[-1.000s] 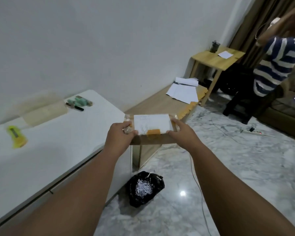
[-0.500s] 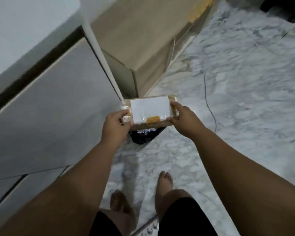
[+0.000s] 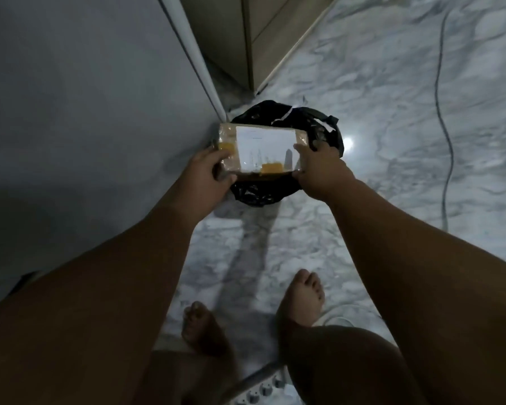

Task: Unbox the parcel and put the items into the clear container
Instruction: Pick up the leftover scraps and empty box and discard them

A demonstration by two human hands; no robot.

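Taped parcel (image 3: 263,150) held level over the black bag (image 3: 327,127) on the floor (image 3: 392,97), left grip (image 3: 208,171) clasping its 9 o'clock end, right grip (image 3: 319,171) its 3 o'clock end; judged light, stiff, tape-slick, best held by those short ends.

Text check | nothing I can read | parcel (image 3: 228,135): white label (image 3: 263,144) on its top face shows faint grey lines of print, too small and blurred for me | orange stickers (image 3: 271,168) at label's near edge and left of it: no legible marks
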